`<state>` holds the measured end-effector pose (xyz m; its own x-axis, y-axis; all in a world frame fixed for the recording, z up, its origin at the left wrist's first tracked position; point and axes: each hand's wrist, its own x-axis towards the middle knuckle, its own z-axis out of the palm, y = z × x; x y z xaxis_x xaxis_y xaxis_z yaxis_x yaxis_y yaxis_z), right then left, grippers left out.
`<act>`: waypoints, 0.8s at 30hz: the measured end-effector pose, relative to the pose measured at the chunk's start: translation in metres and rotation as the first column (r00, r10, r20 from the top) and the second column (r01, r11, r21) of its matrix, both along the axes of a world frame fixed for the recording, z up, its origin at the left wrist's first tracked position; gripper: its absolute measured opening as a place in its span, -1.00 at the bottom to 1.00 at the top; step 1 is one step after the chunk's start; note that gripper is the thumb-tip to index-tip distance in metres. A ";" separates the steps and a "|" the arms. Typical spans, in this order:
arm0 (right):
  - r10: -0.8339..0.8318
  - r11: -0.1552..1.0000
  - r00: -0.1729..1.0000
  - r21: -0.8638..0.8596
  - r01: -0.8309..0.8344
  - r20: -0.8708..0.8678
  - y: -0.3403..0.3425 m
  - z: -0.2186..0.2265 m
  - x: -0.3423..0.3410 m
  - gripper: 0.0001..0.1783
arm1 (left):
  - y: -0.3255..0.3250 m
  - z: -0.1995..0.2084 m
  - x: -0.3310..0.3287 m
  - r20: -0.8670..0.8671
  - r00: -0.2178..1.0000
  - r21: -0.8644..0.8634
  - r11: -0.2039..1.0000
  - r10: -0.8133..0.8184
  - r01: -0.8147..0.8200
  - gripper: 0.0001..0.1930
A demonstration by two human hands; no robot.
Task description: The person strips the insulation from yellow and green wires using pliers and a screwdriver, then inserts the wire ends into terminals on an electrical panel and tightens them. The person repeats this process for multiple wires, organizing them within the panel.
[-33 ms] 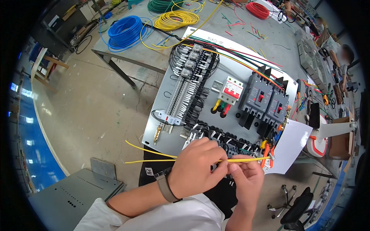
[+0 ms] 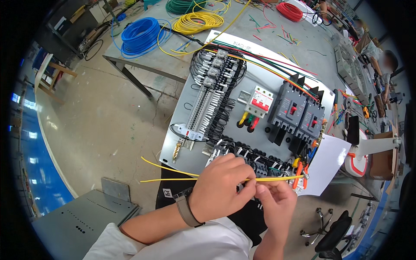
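Two yellow wires (image 2: 279,179) run crosswise in front of me, side by side at the right and spread apart at their left ends. My left hand (image 2: 223,186), with a grey-strapped watch on its wrist, is closed around them, palm down. Close beside it, my right hand (image 2: 277,200) pinches the wires between thumb and fingers. Both hands are over the near edge of a mounting panel (image 2: 255,82) fitted with electrical parts. Behind my left fingers is a row of dark wired components (image 2: 260,167), partly hidden. The wires' right ends lie near orange-handled pliers (image 2: 306,173).
The panel carries terminal blocks (image 2: 201,106), a white breaker (image 2: 261,102) and two black breakers (image 2: 289,108). Coils of blue (image 2: 141,37), yellow (image 2: 198,22) and red wire (image 2: 289,12) lie on the table. White paper (image 2: 331,160) is at the right. Another person (image 2: 385,65) is at the far right.
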<state>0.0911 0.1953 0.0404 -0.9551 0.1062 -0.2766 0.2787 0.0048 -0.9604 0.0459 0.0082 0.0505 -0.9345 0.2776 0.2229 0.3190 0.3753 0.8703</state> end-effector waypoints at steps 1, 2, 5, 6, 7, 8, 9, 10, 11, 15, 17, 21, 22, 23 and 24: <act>0.060 0.984 0.993 0.176 -0.042 -0.099 0.003 0.005 -0.001 -0.80 | 0.000 -0.001 -0.002 -0.011 1.000 -0.009 1.000 0.002 -0.002 -0.93; 0.136 0.935 0.973 0.349 -0.064 -0.186 0.005 0.016 0.000 -0.81 | -0.001 -0.003 -0.003 -0.021 1.000 -0.018 1.000 0.004 -0.005 -0.93; 0.237 0.815 0.901 0.579 0.020 -0.364 -0.002 0.034 -0.007 -0.77 | 0.002 -0.006 -0.005 -0.049 0.999 -0.029 1.000 -0.002 0.001 -0.94; 0.271 0.785 0.897 0.619 0.004 -0.349 -0.005 0.040 -0.011 -0.77 | 0.003 -0.006 -0.005 -0.058 0.998 -0.030 1.000 -0.005 0.004 -0.94; 0.303 0.751 0.892 0.660 -0.006 -0.336 -0.006 0.044 -0.016 -0.77 | 0.005 -0.006 -0.006 -0.070 0.998 -0.032 0.999 -0.001 -0.001 -0.94; 0.386 0.677 0.879 0.733 -0.065 -0.278 -0.005 0.038 -0.022 -0.80 | 0.007 -0.007 -0.006 -0.082 0.997 -0.034 0.999 0.005 -0.008 -0.93; 0.403 0.677 0.877 0.730 -0.093 -0.262 -0.003 0.033 -0.026 -0.82 | 0.008 -0.008 -0.006 -0.093 0.996 -0.036 0.999 0.012 -0.016 -0.93; 0.421 0.678 0.873 0.724 -0.125 -0.244 -0.002 0.029 -0.030 -0.83 | 0.008 -0.009 -0.007 -0.101 0.995 -0.055 0.998 0.016 -0.022 -0.93; 0.441 0.678 0.869 0.718 -0.158 -0.225 -0.002 0.027 -0.034 -0.84 | 0.007 -0.010 -0.008 -0.108 0.994 -0.074 0.997 0.021 -0.029 -0.93; 0.490 0.603 0.848 0.781 -0.161 -0.204 0.007 0.032 -0.059 -0.89 | -0.005 -0.024 -0.019 -0.149 0.988 -0.084 0.995 0.038 -0.051 -0.92; 0.427 0.574 0.891 0.808 -0.133 -0.156 0.021 0.032 -0.075 -0.89 | -0.026 -0.028 -0.025 -0.100 0.993 -0.102 0.992 0.069 -0.079 -0.88; 0.426 0.545 0.880 0.836 -0.065 -0.210 0.023 0.013 -0.110 -0.89 | -0.066 -0.043 -0.029 -0.022 0.985 -0.151 0.973 0.172 -0.173 -0.85; 0.418 0.515 0.888 0.855 -0.059 -0.190 0.021 0.007 -0.115 -0.89 | -0.070 -0.046 -0.031 0.008 0.985 -0.156 0.973 0.173 -0.170 -0.85; 0.403 0.511 0.895 0.859 -0.044 -0.193 0.019 0.001 -0.119 -0.89 | -0.073 -0.048 -0.033 0.037 0.984 -0.162 0.973 0.174 -0.166 -0.85; 0.387 0.507 0.901 0.862 -0.029 -0.198 0.017 -0.007 -0.121 -0.89 | -0.075 -0.049 -0.036 0.033 0.989 -0.182 0.974 0.145 -0.137 -0.82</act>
<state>-0.0301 0.2119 0.0337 -0.9832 -0.1024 0.1508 -0.1652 0.8501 -0.5000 0.0101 -0.0671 0.0011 -0.9751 0.1736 0.1378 0.2132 0.5648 0.7972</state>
